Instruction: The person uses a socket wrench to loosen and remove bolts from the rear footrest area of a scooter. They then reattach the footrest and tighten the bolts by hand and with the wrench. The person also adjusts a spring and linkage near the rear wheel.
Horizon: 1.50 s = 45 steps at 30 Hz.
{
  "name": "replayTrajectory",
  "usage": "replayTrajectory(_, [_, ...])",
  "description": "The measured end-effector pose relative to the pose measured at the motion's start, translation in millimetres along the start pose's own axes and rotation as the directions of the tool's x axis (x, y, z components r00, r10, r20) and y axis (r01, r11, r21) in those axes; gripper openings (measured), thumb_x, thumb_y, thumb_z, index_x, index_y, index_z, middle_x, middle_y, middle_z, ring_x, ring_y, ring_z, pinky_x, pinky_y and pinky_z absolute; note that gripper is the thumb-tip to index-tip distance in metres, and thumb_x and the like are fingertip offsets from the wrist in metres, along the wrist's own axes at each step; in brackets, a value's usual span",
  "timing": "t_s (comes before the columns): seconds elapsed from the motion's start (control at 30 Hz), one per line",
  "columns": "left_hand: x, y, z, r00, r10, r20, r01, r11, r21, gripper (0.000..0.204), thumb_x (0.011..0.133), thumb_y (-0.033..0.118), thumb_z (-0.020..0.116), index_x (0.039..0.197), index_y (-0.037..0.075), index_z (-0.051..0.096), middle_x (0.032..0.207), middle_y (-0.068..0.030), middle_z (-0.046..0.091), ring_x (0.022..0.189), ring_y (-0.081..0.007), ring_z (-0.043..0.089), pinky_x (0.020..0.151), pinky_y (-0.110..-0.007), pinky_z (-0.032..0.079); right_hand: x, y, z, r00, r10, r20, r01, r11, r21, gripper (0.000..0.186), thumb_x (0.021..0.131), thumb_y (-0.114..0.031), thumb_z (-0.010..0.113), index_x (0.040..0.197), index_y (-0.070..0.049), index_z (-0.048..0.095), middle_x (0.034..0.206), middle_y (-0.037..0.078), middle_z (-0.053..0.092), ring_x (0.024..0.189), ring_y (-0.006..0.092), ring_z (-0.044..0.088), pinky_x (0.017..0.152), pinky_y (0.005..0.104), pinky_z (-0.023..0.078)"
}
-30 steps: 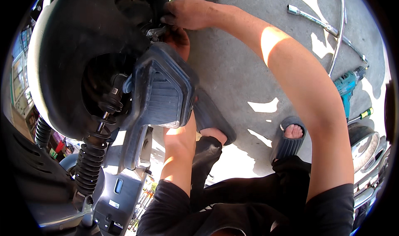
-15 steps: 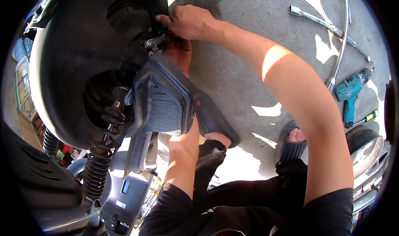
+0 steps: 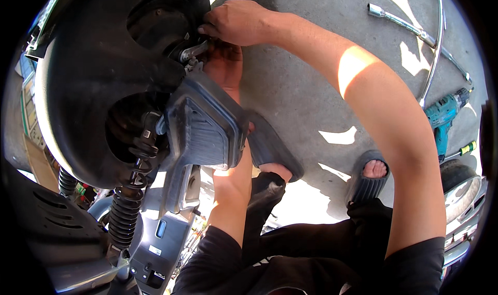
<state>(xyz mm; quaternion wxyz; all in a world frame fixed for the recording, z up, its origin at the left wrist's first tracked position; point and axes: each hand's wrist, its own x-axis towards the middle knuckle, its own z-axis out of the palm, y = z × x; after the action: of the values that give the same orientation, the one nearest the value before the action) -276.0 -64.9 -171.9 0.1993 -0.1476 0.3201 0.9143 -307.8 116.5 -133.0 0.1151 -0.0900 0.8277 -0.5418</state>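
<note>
The small metal lever (image 3: 194, 51) is at the side of the big black cover (image 3: 88, 92), just above the black plastic box (image 3: 207, 129). The right hand (image 3: 233, 22) has its fingers bent in next to the lever, like a pinch, but I cannot tell if it grips anything. The left hand (image 3: 224, 64) is just under it with its fingers curled up, and I cannot tell what it holds, because its tips are in the dark.

To do this bit well, I think one hand should hold the part steady while the other does the tiny work. Go slow and soft, so nothing slips or drops. It may help to lean in (that spot is very shady).

Now count. There are two hands, both by one lever. There is one box. I see two black springs (image 3: 124, 217), one near and one far. There is one blue-green drill (image 3: 443, 113) and one screwdriver (image 3: 467, 148) near it. Two long shiny bars (image 3: 397, 21) cross on the gray floor (image 3: 311, 87). There are two dark slippers (image 3: 277, 147).
</note>
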Motion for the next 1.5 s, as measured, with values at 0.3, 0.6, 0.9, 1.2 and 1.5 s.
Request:
replayTrajectory(0.3, [2,-2,-3,0.999,-0.003,0.045,0.006,0.998,-0.055,0.032,0.091,0.029,0.058,0.111,0.006,0.065,0.118,-0.006,0.065,0.112,-0.0215,0.058,0.097,-0.041,0.045,-1,-10,-7,0.999,0.005,0.051,-0.004,1.0,-0.026,0.067,0.098,-0.059,0.033,0.093,-0.006,0.074,0.098,0.017,0.071,0.099,0.0329,0.066,0.086,0.0431,0.051])
replayTrajectory(0.6, [4,-2,-3,0.992,-0.036,0.122,0.049,0.994,-0.1,0.029,0.09,0.024,0.055,0.108,0.004,0.066,0.114,-0.0077,0.067,0.111,-0.0225,0.058,0.098,-0.041,0.044,1,-8,-9,0.99,0.127,0.065,-0.13,0.991,0.041,0.053,0.098,-0.05,0.041,0.106,-0.009,0.072,0.106,0.015,0.07,0.105,0.0324,0.065,0.091,0.0432,0.05])
replayTrajectory(0.9, [4,-1,0,0.995,-0.021,0.094,0.029,0.996,-0.082,0.029,0.09,0.025,0.055,0.109,0.006,0.067,0.116,-0.0063,0.066,0.113,-0.0228,0.057,0.099,-0.042,0.043,12,-10,0,0.989,0.139,0.044,-0.139,0.99,0.005,0.047,0.095,-0.048,0.049,0.106,-0.009,0.071,0.104,0.017,0.07,0.104,0.0324,0.065,0.088,0.0448,0.051])
replayTrajectory(1.2, [3,2,-3,0.995,-0.022,0.095,0.03,0.996,-0.084,0.029,0.093,0.034,0.056,0.102,0.01,0.069,0.112,-0.0045,0.066,0.111,-0.0218,0.057,0.097,-0.041,0.043,1,-9,2,0.985,0.156,-0.08,-0.119,0.929,0.351,0.038,0.077,-0.036,0.069,0.088,0.0,0.073,0.087,0.018,0.071,0.087,0.0352,0.069,0.08,0.0417,0.056])
replayTrajectory(1.5, [-1,-6,0,0.991,-0.025,0.128,0.053,0.975,-0.216,0.022,0.094,0.024,0.054,0.102,0.01,0.069,0.115,-0.0043,0.066,0.11,-0.0223,0.058,0.096,-0.043,0.044,7,-15,0,0.976,0.213,-0.049,-0.195,0.95,0.244,0.033,0.076,-0.032,0.071,0.087,-0.001,0.074,0.086,0.019,0.071,0.085,0.0352,0.07,0.079,0.0414,0.055])
